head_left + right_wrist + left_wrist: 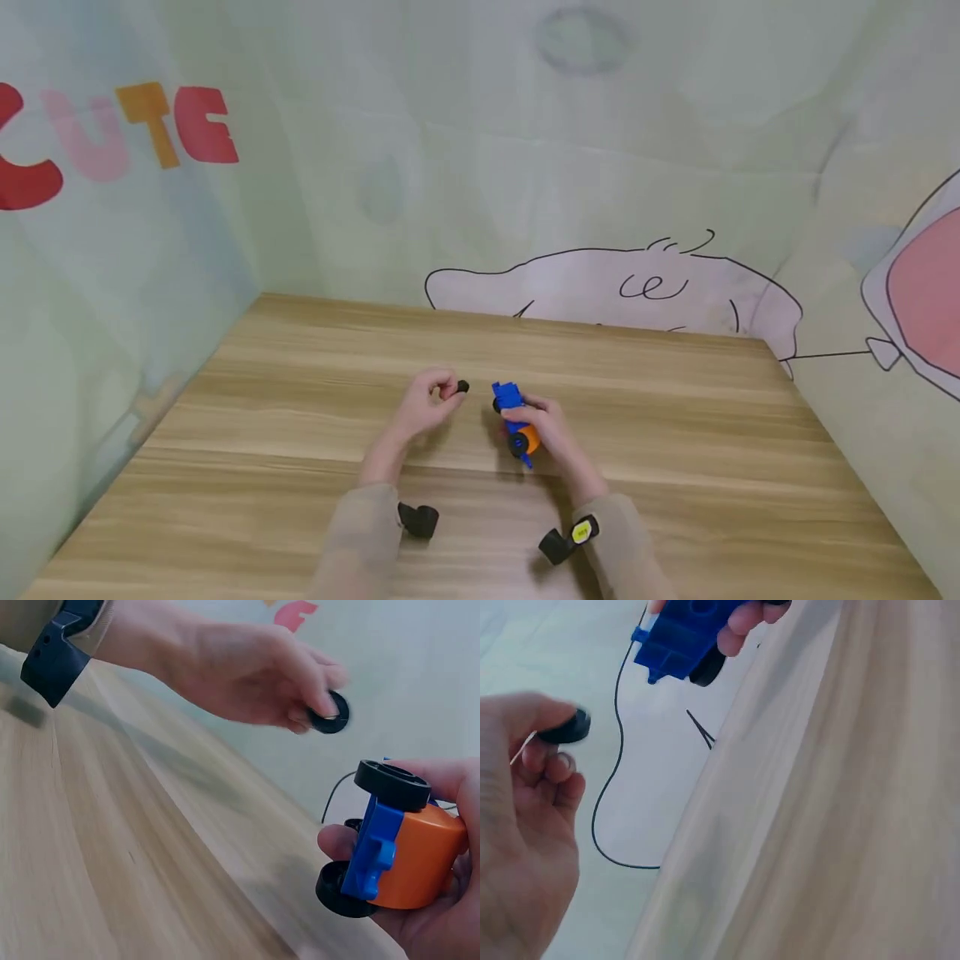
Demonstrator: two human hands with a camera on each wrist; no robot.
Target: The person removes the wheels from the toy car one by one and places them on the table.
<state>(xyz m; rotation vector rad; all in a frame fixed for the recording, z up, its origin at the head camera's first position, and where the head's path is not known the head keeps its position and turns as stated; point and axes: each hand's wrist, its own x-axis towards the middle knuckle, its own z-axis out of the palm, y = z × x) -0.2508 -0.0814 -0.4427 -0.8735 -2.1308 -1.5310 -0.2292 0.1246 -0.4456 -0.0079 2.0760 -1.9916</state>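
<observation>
My left hand (pixel 426 407) pinches a small black wheel (pixel 462 387) between thumb and fingers, held up above the table. In the left wrist view a thin pale line, perhaps an axle, runs back from this wheel (pixel 568 727). To the right, my right hand (pixel 551 427) grips a blue and orange toy car (pixel 508 395). The right wrist view shows its rounded orange part (pixel 424 855), blue base (pixel 375 847) and black wheels (pixel 392 785). A gap separates the loose wheel from the car. My palm and fingers hide part of the car's far side.
Beneath both hands lies a wood-grain table (pixel 300 358). A printed curtain (pixel 337 167) hangs behind it and along the sides. Black camera mounts (pixel 418 521) sit on both wrists, above the sleeves.
</observation>
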